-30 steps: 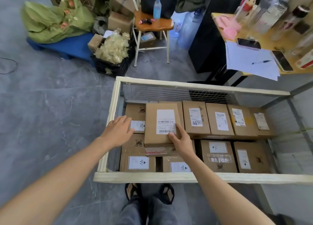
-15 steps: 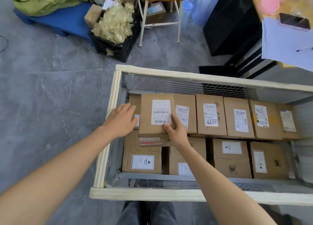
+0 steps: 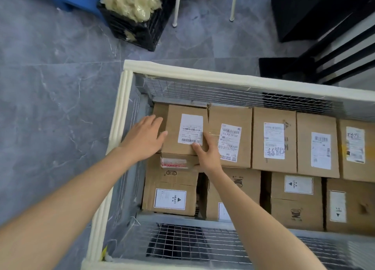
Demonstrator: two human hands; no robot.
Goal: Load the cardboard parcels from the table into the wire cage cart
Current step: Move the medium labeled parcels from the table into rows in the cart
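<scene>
Since half a second ago the parcel [image 3: 174, 131] has slid further into the far-left corner of the wire cage cart [image 3: 119, 115], and it no longer covers the label on the neighbouring box [image 3: 230, 137]. The view has also tipped down and closer in.

Where it sits now: top layer, at the left end of the back row, with its far edge right up near the mesh wall. Its right side is touching or just beside that neighbouring box. The near end hangs over the HEAVY-label box [image 3: 170, 194] in the layer below. Can't tell if it's fully resting yet or if the hands are carrying some of the weight.

Grip-wise, the left hand [image 3: 143, 137] is flat, with fingers straight and together, pressed against the parcel's left side rather than wrapped around anything. The right hand [image 3: 207, 154] has hold of the near-right corner. Its thumb is on top at the bottom edge of the shipping label, and its fingers are curled round the corner on the right side.

Outside the cart there's a black crate [image 3: 140, 28] full of pale stringy stuff, sitting on the grey marbled floor [image 3: 50, 87].
</scene>
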